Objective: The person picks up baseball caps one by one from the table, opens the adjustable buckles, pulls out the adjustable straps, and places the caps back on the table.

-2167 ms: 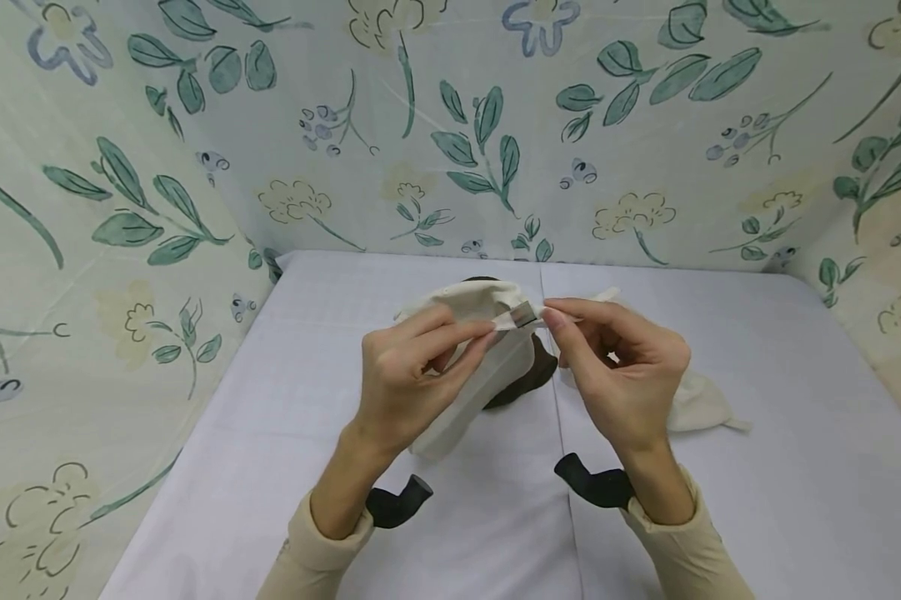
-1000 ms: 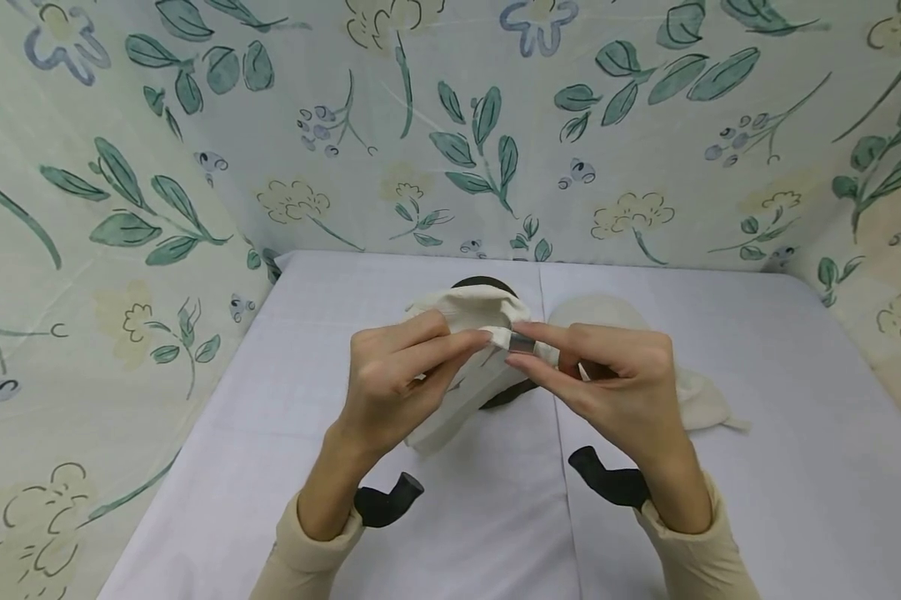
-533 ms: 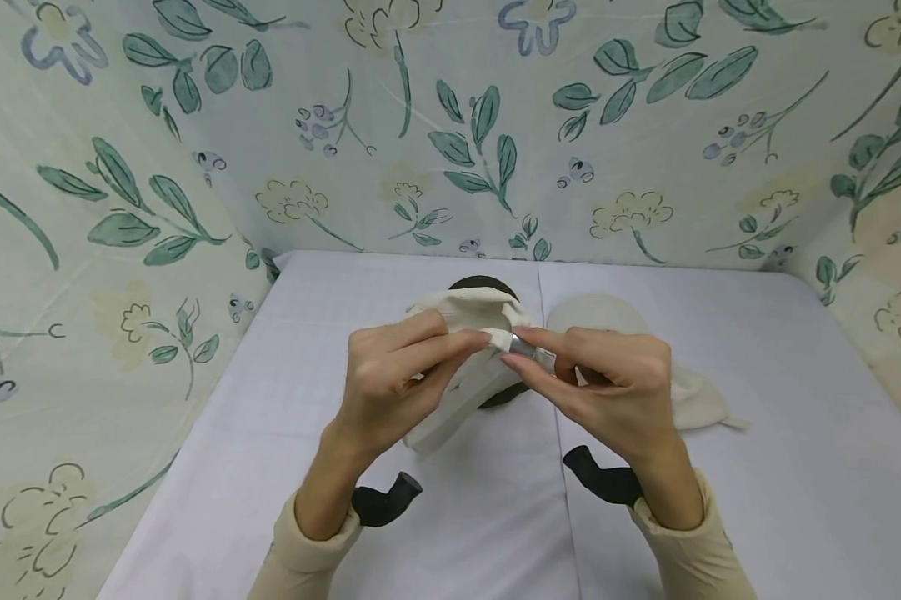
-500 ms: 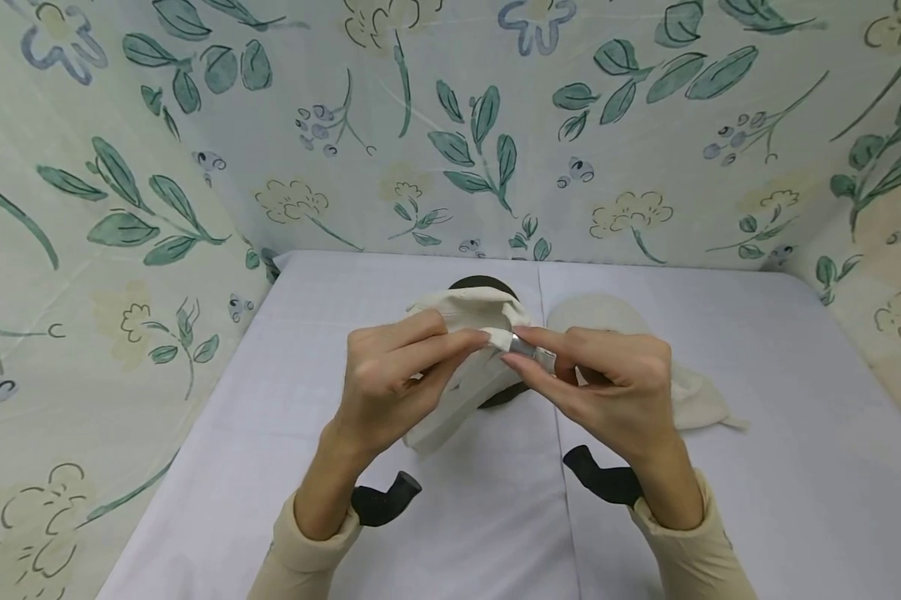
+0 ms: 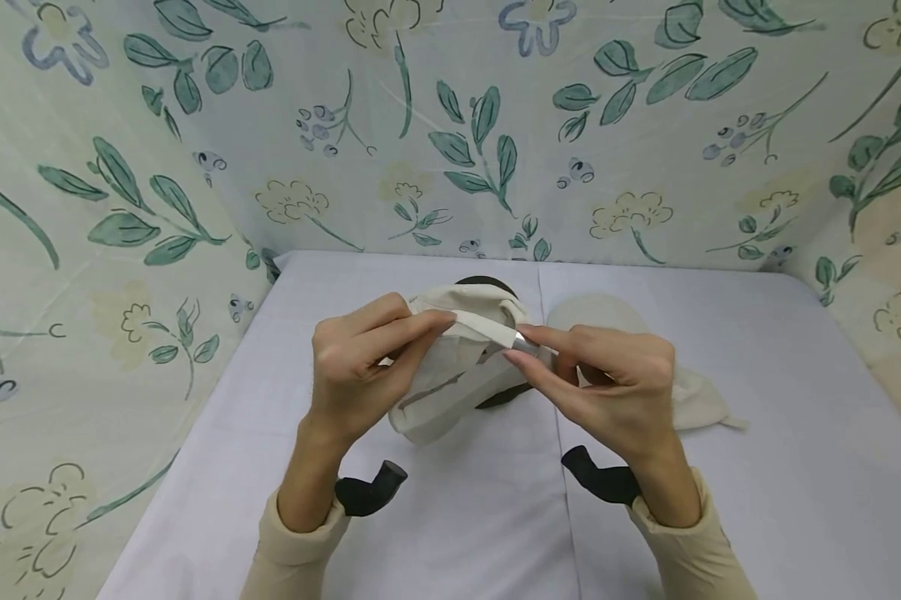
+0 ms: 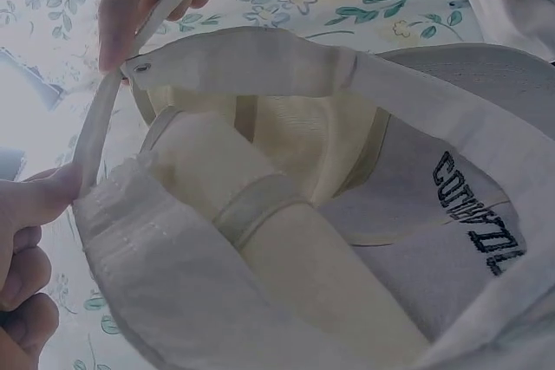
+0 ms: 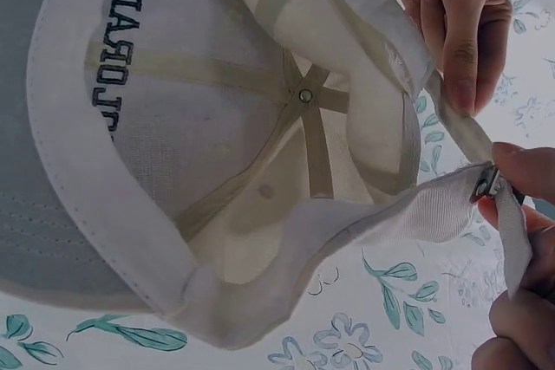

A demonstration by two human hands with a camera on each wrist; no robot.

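Observation:
A cream baseball cap (image 5: 438, 408) is held up between both hands, its hollow inside and embroidered lettering (image 7: 121, 41) showing in the wrist views. My left hand (image 5: 367, 367) pinches the cap's back strap (image 5: 483, 327) between thumb and forefinger. At the strap's other end, my right hand (image 5: 608, 375) pinches the small metal buckle (image 5: 525, 342) with thumb and fingertips. The strap stretches fairly straight between the hands, and a loose strap end (image 7: 513, 244) hangs past the buckle. In the right wrist view, the buckle (image 7: 487, 184) is partly covered by the right fingers.
A dark brown rounded thing (image 5: 504, 396) lies behind the cap, mostly hidden. On the right, another pale cloth item (image 5: 701, 400) lies partly under the right hand. All rest on a white-covered table (image 5: 488, 533), with a floral curtain (image 5: 450, 125) around it.
My right hand has shifted from the strap end onto the buckle. My left hand has slid left along the strap, so a longer stretch shows between the hands.

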